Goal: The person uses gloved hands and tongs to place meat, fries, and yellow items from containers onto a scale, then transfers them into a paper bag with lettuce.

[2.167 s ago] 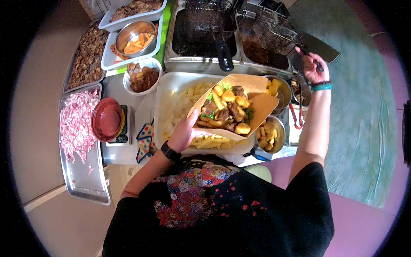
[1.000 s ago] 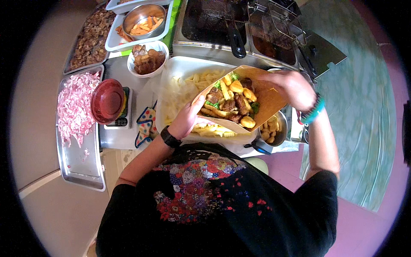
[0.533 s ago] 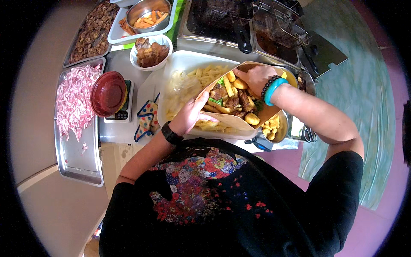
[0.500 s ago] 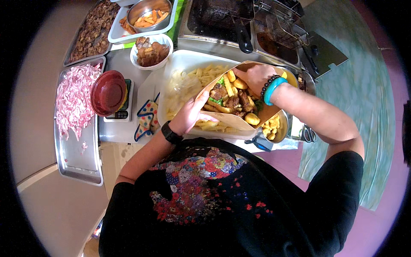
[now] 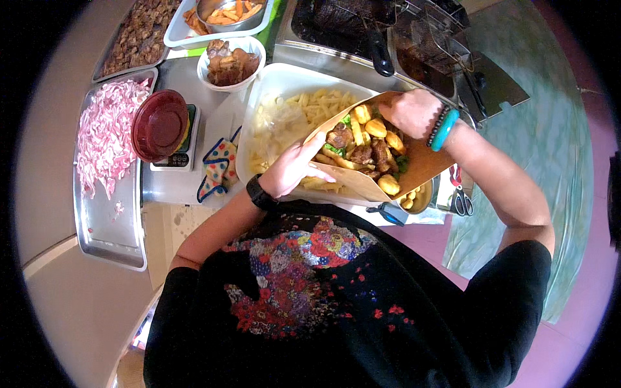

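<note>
A brown paperboard food box (image 5: 424, 163) is tilted in front of me, holding browned meat pieces (image 5: 362, 155), thick fries, golden round pieces (image 5: 390, 185) and some green leaves. My left hand (image 5: 290, 169) grips its near left wall, thumb along the upper edge. Over the far right side, my right hand (image 5: 417, 113) reaches in with bent fingers. Its fingertips are hidden among the food and the box wall, so whether it holds a piece does not show. Beneath the box stands a white tub (image 5: 244, 139) of pale fries (image 5: 320, 101) with a clear plastic bag.
Fryer baskets (image 5: 420, 45) with a black handle (image 5: 381, 55) stand behind. Partly under the box is a steel bowl (image 5: 425, 194) of golden pieces, with scissors (image 5: 462, 202) beside it. Leftward are a meat bowl (image 5: 231, 64), a scale (image 5: 184, 158) bearing red bowls (image 5: 160, 126), and an onion tray (image 5: 107, 226).
My right hand has drawn back toward the right from deeper inside the box. More golden round pieces now show on the food. The box has shifted slightly right; my left hand keeps its grip.
</note>
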Demonstrator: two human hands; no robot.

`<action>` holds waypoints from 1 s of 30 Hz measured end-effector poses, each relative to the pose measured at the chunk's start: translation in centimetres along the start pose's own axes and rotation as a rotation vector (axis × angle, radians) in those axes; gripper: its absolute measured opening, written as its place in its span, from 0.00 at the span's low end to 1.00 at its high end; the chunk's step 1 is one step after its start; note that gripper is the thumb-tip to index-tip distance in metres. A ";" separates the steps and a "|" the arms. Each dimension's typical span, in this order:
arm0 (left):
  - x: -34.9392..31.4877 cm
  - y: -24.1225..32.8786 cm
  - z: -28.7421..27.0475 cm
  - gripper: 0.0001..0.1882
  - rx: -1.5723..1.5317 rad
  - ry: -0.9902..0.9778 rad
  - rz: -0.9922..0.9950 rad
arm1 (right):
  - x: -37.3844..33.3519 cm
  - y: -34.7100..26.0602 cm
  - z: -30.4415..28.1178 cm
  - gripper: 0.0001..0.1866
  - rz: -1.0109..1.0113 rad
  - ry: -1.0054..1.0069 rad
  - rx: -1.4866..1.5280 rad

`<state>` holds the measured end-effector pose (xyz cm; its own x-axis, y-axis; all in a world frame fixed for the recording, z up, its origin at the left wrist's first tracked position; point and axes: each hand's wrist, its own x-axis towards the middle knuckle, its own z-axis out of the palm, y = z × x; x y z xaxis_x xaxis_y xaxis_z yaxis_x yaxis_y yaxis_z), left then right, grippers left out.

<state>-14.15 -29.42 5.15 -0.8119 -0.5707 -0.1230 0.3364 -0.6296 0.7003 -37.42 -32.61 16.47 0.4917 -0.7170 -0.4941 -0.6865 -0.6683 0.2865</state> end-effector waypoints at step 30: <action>-3.5 1.6 -0.1 0.25 0.008 0.281 0.024 | -2.9 4.0 -3.0 0.07 -0.073 0.400 1.906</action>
<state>-10.70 -28.49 6.58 -0.6394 -0.7100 -0.2951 0.3498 -0.6104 0.7106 -40.01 -33.84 21.50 0.4267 -0.8824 -0.1985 -0.1151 0.1648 -0.9796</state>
